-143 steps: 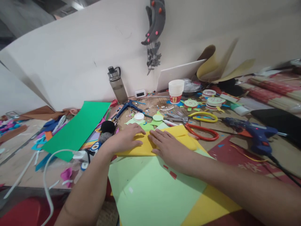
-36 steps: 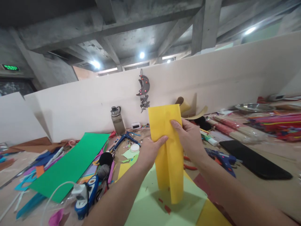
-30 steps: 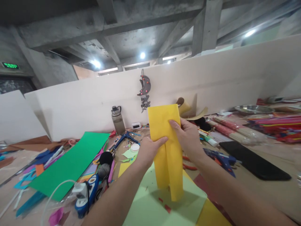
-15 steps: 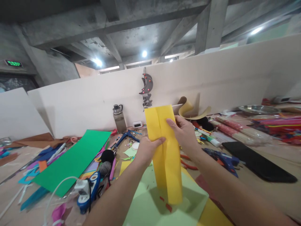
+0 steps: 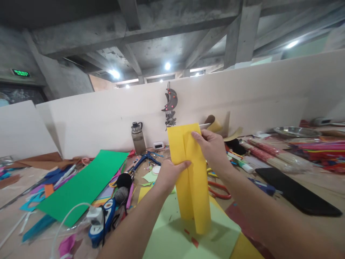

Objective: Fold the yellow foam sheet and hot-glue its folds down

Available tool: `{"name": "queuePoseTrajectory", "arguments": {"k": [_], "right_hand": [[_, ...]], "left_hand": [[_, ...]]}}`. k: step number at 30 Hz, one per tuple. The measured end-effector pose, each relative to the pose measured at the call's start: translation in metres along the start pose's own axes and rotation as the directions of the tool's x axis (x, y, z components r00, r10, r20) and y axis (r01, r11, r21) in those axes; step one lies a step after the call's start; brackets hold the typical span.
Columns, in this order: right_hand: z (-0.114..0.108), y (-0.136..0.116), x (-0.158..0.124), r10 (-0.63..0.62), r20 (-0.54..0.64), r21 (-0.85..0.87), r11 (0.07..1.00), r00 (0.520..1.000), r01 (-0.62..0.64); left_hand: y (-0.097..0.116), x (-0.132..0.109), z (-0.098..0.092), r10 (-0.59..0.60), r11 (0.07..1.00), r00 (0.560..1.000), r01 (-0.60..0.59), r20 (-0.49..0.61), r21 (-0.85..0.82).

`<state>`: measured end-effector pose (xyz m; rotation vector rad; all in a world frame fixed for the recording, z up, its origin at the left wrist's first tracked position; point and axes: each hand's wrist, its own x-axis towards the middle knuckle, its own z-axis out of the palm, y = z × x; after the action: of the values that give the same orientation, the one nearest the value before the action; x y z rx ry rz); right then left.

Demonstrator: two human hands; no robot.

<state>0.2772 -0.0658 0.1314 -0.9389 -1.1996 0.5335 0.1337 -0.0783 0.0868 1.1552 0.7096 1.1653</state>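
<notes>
A long folded sheet of yellow paper (image 5: 194, 190) stands nearly upright between my hands, its two edges meeting along a lengthwise seam. My left hand (image 5: 170, 174) grips its left side partway up, thumb pressed across the seam. Higher up, my right hand (image 5: 212, 145) pinches the right edge near the top, thumb in front and fingers behind. The paper's lower end is over a pale green sheet (image 5: 167, 233), on which small red scraps (image 5: 194, 241) lie. Whether that end touches the sheet, I cannot tell.
On the left are a green sheet (image 5: 86, 185) and a blue power strip (image 5: 101, 225). Red-handled scissors (image 5: 222, 196), a partly hidden blue glue gun (image 5: 261, 186) and a black slab (image 5: 298, 190) lie to the right. A bottle (image 5: 138, 138) stands by the white partition (image 5: 94, 118).
The view has shifted slightly, and my right hand with the paper's top sits a little farther right. More of the red-handled scissors shows now. Both hands keep their hold on the paper.
</notes>
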Motion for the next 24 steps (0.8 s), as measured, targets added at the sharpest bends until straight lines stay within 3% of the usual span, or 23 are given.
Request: {"name": "queuePoseTrajectory", "arguments": {"k": [11,15,19,24], "right_hand": [[-0.002,-0.003,0.011,-0.020,-0.015,-0.025,0.999,1.000,0.020],[-0.001,-0.002,0.010,-0.004,0.064,-0.003,1.000,0.998,0.004],[0.002,0.013,0.000,0.015,0.179,-0.121,0.993,0.984,0.007],[0.006,0.037,-0.017,0.109,0.220,-0.237,0.970,0.969,-0.055]], "left_hand": [[-0.001,-0.001,-0.002,-0.041,0.999,0.999,0.040,0.003,0.026],[0.002,0.001,-0.003,-0.016,1.000,1.000,0.016,-0.027,-0.001],[0.006,0.007,-0.009,0.057,0.995,0.993,-0.065,-0.099,-0.078],[0.008,0.010,-0.014,0.085,0.993,0.981,-0.098,-0.172,-0.065]]}}
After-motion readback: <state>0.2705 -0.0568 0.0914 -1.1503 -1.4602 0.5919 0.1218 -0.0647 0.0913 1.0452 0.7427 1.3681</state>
